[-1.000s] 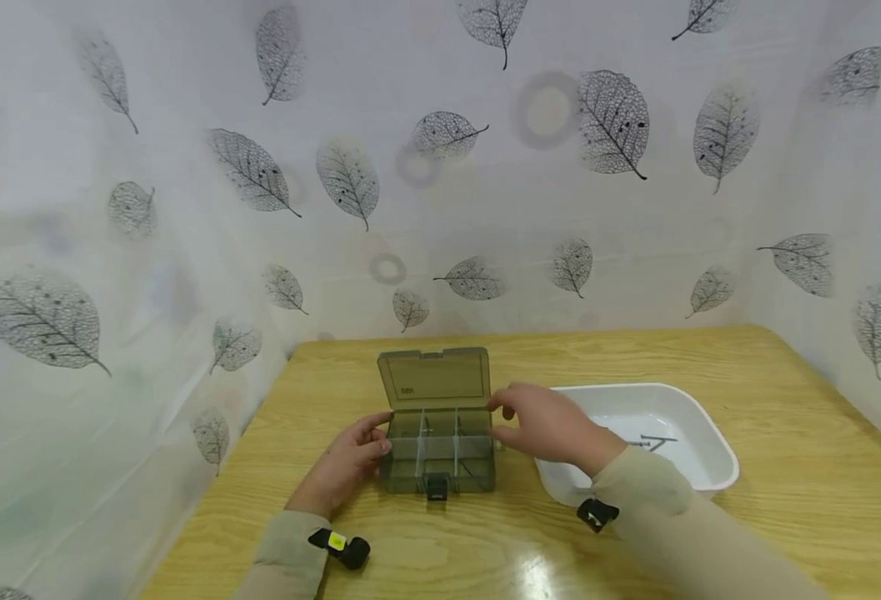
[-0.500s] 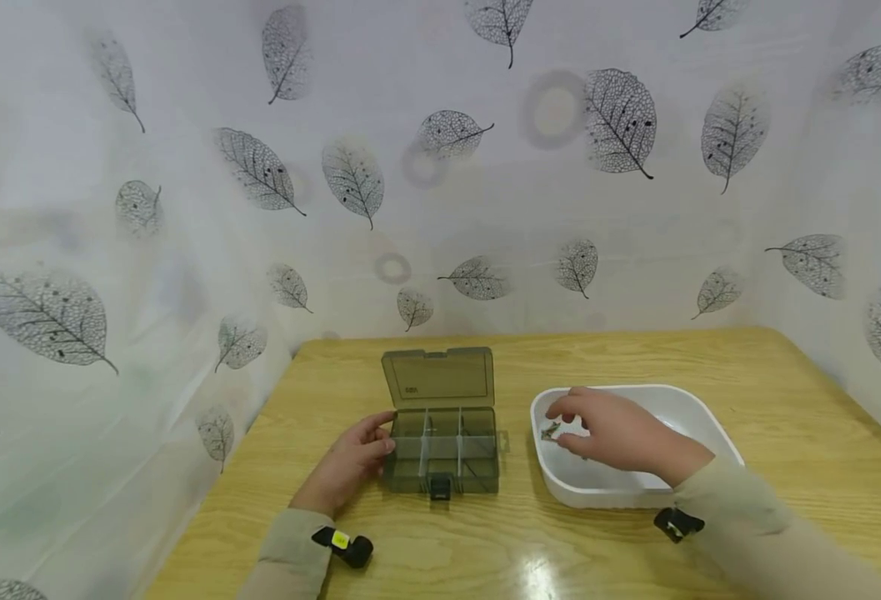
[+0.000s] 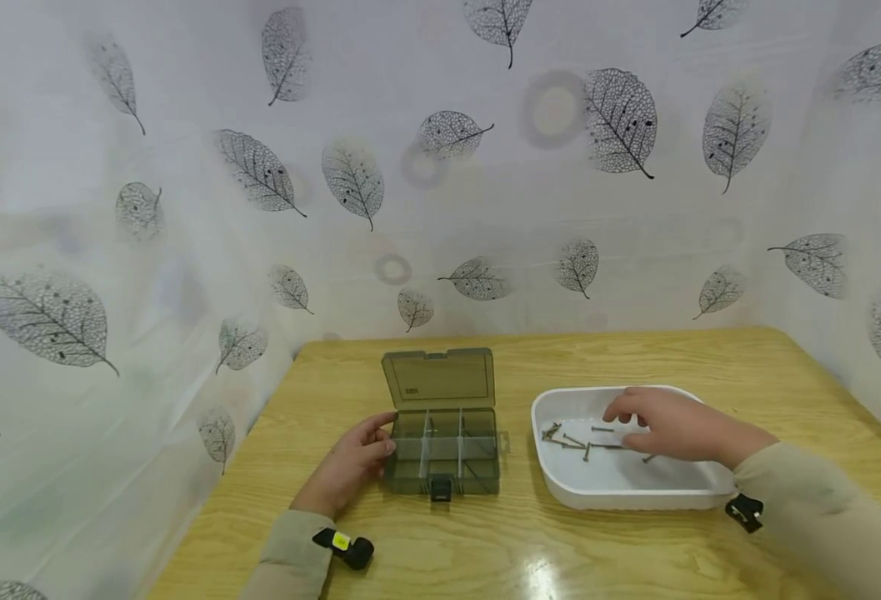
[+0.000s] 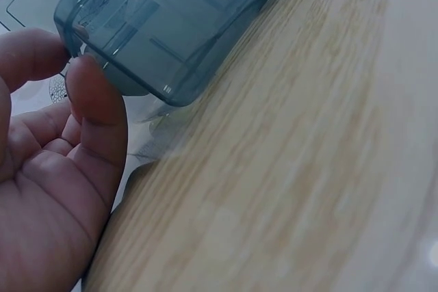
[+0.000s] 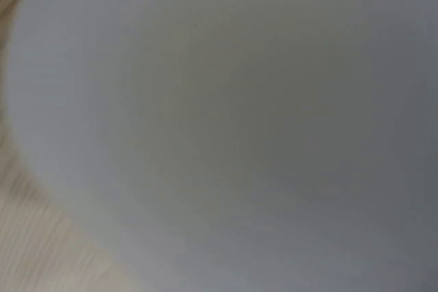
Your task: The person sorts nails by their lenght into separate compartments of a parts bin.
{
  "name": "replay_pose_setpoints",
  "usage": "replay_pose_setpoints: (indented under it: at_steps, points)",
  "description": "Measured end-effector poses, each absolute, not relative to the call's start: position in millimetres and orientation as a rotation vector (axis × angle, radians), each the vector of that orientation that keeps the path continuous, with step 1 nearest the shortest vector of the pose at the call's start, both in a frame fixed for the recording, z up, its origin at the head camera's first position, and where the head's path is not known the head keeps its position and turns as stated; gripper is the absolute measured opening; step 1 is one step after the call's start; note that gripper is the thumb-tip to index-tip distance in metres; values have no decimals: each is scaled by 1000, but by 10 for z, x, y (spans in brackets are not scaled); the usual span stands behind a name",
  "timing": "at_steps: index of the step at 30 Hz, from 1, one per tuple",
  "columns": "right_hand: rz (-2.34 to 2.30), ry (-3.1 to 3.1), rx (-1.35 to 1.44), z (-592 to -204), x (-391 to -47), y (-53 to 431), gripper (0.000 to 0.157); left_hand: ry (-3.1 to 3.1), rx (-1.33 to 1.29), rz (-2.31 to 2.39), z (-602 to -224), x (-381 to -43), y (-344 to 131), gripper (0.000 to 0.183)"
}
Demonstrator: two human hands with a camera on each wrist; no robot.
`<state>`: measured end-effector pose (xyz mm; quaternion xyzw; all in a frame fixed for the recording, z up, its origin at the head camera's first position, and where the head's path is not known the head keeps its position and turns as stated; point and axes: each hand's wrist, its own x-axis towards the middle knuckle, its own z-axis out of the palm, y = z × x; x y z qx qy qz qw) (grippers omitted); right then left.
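Observation:
My left hand (image 3: pixel 346 467) holds the left side of a smoky grey compartment box (image 3: pixel 440 483) in the head view. In the left wrist view, the thumb and forefinger (image 4: pixel 34 52) meet at the box's corner (image 4: pixel 171 39). Its lid (image 3: pixel 440 379) stands raised at the back, and a few thin dark pieces show inside. My right hand (image 3: pixel 676 423) hovers over a white tray (image 3: pixel 635 500), fingers loosely bent and apart, with nothing seen between them. Several screws (image 3: pixel 586 452) lie in the tray, mostly to its left. The right wrist view is a blur of white tray.
Both box and tray stand on a wood-grain table (image 3: pixel 410 550), with a strip of tabletop between them. A small clear tab (image 3: pixel 504 442) sticks out from the box's right side. A leaf-patterned white curtain (image 3: pixel 515 208) surrounds the back and sides.
My right hand has moved right from the box's right side, across the tray's left end, to above its right half. More screws are now uncovered. The left hand stays at the box.

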<state>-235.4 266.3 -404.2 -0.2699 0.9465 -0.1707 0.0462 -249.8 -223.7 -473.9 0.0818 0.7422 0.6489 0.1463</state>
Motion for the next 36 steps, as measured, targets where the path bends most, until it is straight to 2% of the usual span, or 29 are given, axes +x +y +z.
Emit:
replay_pose_setpoints:
  at_steps: [14, 36]
  points:
    - [-429, 2882, -884, -4310, -2471, 2892, 20, 2142, 265, 1865, -4759, -2509, -2239, 57]
    - [-483, 2832, -798, -4426, -2494, 2860, 25, 2164, 249, 1840, -4774, -2528, -2253, 57]
